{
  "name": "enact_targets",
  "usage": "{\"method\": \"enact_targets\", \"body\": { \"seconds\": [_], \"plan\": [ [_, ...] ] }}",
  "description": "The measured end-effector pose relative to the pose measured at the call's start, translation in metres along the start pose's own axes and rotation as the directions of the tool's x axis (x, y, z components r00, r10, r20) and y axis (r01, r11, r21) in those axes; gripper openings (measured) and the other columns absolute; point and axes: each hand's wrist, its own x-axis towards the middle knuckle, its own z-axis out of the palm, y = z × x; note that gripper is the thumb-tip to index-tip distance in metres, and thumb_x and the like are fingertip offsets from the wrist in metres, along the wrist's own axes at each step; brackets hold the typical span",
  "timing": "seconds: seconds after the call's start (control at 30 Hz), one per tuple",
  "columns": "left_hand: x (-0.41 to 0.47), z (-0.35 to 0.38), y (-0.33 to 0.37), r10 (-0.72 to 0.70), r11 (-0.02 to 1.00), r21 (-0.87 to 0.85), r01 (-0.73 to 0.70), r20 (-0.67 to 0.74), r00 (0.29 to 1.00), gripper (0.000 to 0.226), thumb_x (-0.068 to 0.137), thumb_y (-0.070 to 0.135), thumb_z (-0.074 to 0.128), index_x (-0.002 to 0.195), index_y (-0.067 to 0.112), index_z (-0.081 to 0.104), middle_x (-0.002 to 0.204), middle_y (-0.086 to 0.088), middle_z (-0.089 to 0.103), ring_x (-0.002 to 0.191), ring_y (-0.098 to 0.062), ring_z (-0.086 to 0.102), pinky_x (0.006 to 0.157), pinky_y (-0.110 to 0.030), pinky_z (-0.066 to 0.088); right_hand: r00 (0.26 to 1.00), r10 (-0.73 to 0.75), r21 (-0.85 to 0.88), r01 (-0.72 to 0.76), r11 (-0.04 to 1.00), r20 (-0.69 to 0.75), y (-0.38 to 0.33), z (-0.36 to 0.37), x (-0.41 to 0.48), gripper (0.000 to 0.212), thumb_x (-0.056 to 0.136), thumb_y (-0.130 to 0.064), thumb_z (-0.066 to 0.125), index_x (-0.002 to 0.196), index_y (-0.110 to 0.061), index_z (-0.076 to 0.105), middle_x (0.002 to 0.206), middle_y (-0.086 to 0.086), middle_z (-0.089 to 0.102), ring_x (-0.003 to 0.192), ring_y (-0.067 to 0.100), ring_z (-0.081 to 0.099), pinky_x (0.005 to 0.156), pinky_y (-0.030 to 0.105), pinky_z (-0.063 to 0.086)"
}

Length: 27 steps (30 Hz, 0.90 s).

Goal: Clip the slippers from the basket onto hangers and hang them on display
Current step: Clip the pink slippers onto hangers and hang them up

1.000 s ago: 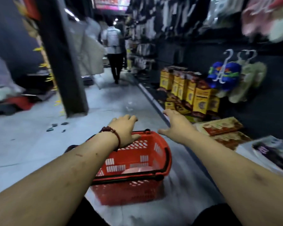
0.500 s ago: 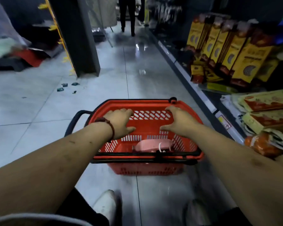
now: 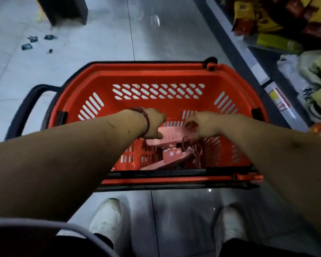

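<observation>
Down inside the red basket point(image 3: 156, 66), off its 12 o'clock rim now: reaches with left hand point(image 3: 154, 123) and right hand point(image 3: 202, 125), nearly together, onto pink slippers point(image 3: 171, 135) toward 6 o'clock; grip too blurred to tell; pickup apparently starting.

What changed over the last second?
Both hands went from the basket rim down inside it: the left hand now touches the top pink slipper, and the right hand curls its fingers round the slipper's edge. The view tilted down. The basket stayed put.
</observation>
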Motion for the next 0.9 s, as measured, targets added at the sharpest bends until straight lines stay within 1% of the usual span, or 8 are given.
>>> {"method": "enact_targets", "body": {
  "seconds": [0.23, 0.3, 0.43, 0.57, 0.67, 0.73, 0.83, 0.9],
  "plan": [
    [0.046, 0.079, -0.004, -0.113, 0.97, -0.19, 0.152, 0.2, 0.973, 0.067, 0.09, 0.049, 0.062, 0.141, 0.01, 0.045, 0.14, -0.012, 0.054, 0.123, -0.032, 0.055, 0.103, -0.038, 0.045, 0.988, 0.037, 0.213, -0.07, 0.975, 0.153, 0.015, 0.043, 0.042, 0.046, 0.071, -0.018, 0.09, 0.109, -0.024, 0.065, 0.092, 0.0, 0.068, 0.074, 0.017, 0.064, 0.064, 0.028, 0.056],
    [0.053, 0.096, -0.008, -0.137, 0.955, -0.211, 0.208, 0.306, 0.942, 0.061, 0.09, 0.047, 0.063, 0.139, 0.012, 0.05, 0.134, -0.008, 0.058, 0.119, -0.029, 0.057, 0.102, -0.038, 0.046, 0.979, 0.068, 0.17, -0.101, 0.98, 0.192, 0.02, 0.055, 0.043, 0.032, 0.072, -0.019, 0.089, 0.093, -0.022, 0.065, 0.081, -0.002, 0.066, 0.069, 0.017, 0.065, 0.051, 0.023, 0.049],
    [0.064, 0.11, -0.012, -0.175, 0.933, -0.226, 0.28, 0.396, 0.901, 0.063, 0.083, 0.055, 0.068, 0.131, 0.016, 0.055, 0.121, -0.005, 0.061, 0.106, -0.025, 0.061, 0.096, -0.039, 0.051, 0.974, 0.093, 0.258, -0.146, 0.955, 0.208, 0.025, 0.067, 0.043, 0.024, 0.076, -0.026, 0.086, 0.093, -0.028, 0.069, 0.08, -0.006, 0.066, 0.066, 0.013, 0.063, 0.045, 0.02, 0.044],
    [0.066, 0.108, -0.012, -0.199, 0.85, -0.374, 0.372, 0.426, 0.883, 0.057, 0.083, 0.048, 0.072, 0.128, 0.017, 0.053, 0.109, -0.003, 0.061, 0.095, -0.023, 0.061, 0.083, -0.039, 0.054, 0.984, 0.061, 0.308, -0.11, 0.945, 0.165, 0.022, 0.069, 0.043, 0.027, 0.082, -0.03, 0.081, 0.106, -0.019, 0.077, 0.08, -0.009, 0.063, 0.071, 0.012, 0.06, 0.059, 0.021, 0.042],
    [0.07, 0.111, -0.016, -0.269, 0.581, -0.654, 0.485, 0.408, 0.872, 0.042, 0.083, 0.04, 0.074, 0.111, 0.013, 0.058, 0.096, -0.005, 0.066, 0.08, -0.021, 0.066, 0.062, -0.035, 0.055, 0.995, 0.071, 0.35, -0.089, 0.933, 0.065, 0.022, 0.069, 0.046, 0.014, 0.088, -0.032, 0.076, 0.094, -0.019, 0.075, 0.095, -0.005, 0.062, 0.089, 0.019, 0.059, 0.072, 0.023, 0.04],
    [0.072, 0.114, -0.019, -0.274, 0.293, -0.801, 0.522, 0.452, 0.849, 0.031, 0.087, 0.029, 0.072, 0.108, 0.009, 0.061, 0.09, -0.007, 0.068, 0.079, -0.02, 0.066, 0.069, -0.033, 0.058, 0.996, 0.082, 0.373, -0.083, 0.924, 0.019, 0.021, 0.068, 0.05, 0.024, 0.091, -0.033, 0.072, 0.071, -0.022, 0.065, 0.083, -0.006, 0.057, 0.083, 0.02, 0.058, 0.065, 0.023, 0.038],
    [0.069, 0.113, -0.02, -0.275, -0.002, -0.857, 0.516, 0.496, 0.824, 0.013, 0.091, 0.016, 0.068, 0.099, 0.009, 0.06, 0.075, -0.005, 0.064, 0.069, -0.016, 0.057, 0.064, -0.031, 0.054, 0.996, 0.087, 0.371, -0.093, 0.924, 0.033, 0.019, 0.066, 0.053, 0.036, 0.095, -0.033, 0.067, 0.063, -0.024, 0.054, 0.075, -0.01, 0.043, 0.066, 0.013, 0.052, 0.055, 0.022, 0.036],
    [0.067, 0.11, -0.019, -0.285, -0.129, -0.856, 0.501, 0.516, 0.808, 0.014, 0.089, 0.017, 0.071, 0.095, 0.011, 0.06, 0.066, -0.001, 0.062, 0.059, -0.012, 0.056, 0.06, -0.031, 0.056, 0.995, 0.086, 0.352, -0.099, 0.931, 0.055, 0.016, 0.064, 0.054, 0.03, 0.097, -0.031, 0.065, 0.07, -0.022, 0.057, 0.089, -0.005, 0.047, 0.065, 0.017, 0.06, 0.055, 0.023, 0.042]
  ]
}}
